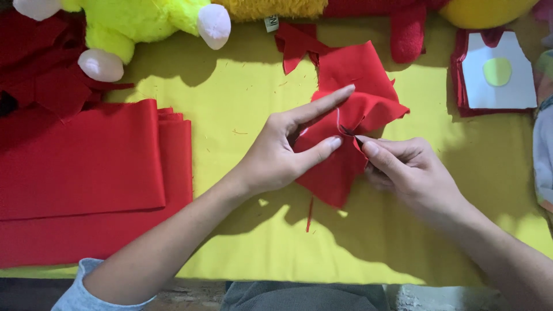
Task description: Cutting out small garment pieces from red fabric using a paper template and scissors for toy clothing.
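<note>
A crumpled piece of red cloth (351,86) lies on the yellow table cover (242,115) near the middle. My left hand (282,150) pinches its gathered centre between thumb and fingers, the index finger stretched out over the fold. My right hand (403,164) pinches the cloth from the right at the same gathered spot, where a thin pale line, possibly thread, shows. A loose red thread hangs from the cloth's lower edge.
A stack of folded red fabric (86,173) covers the left side. A yellow-green plush toy with white paws (138,23) lies at the top left. Red plush and scraps sit along the top; a white paper pattern on red pieces (498,75) is at the top right.
</note>
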